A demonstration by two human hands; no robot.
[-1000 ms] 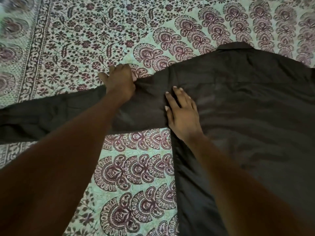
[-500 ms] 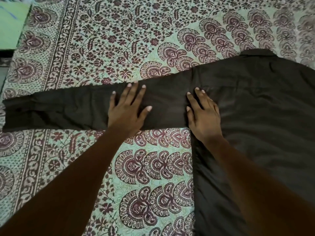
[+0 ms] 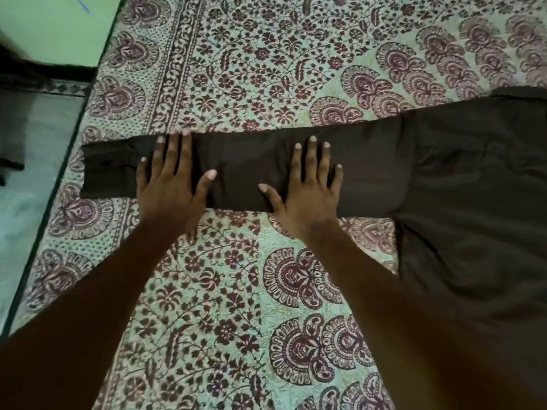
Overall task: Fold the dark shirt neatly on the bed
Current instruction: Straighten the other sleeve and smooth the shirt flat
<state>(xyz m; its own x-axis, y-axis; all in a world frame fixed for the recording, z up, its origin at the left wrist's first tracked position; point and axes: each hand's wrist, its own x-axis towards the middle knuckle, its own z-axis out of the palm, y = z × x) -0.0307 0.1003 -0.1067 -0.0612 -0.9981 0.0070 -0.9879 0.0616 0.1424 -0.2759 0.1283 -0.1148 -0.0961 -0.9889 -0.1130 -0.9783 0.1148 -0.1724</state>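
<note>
The dark shirt [image 3: 473, 202] lies flat on the patterned bedspread [image 3: 236, 69], its body at the right and one long sleeve [image 3: 245, 170] stretched out to the left. My left hand [image 3: 171, 184] presses flat on the sleeve near the cuff end, fingers spread. My right hand [image 3: 307, 187] lies flat on the middle of the same sleeve, fingers straight and apart. The cuff [image 3: 103, 170] sticks out past my left hand. The shirt's right part runs out of view.
The bed's left edge [image 3: 56, 184] runs diagonally close to the cuff, with bare floor [image 3: 26, 202] beyond it and a green wall [image 3: 53, 28] at the top left. Bedspread extends above and below the sleeve.
Both hands have slid left along the sleeve, the left from the shoulder area out toward the cuff, the right from the shirt body onto the sleeve. The view has shifted left.
</note>
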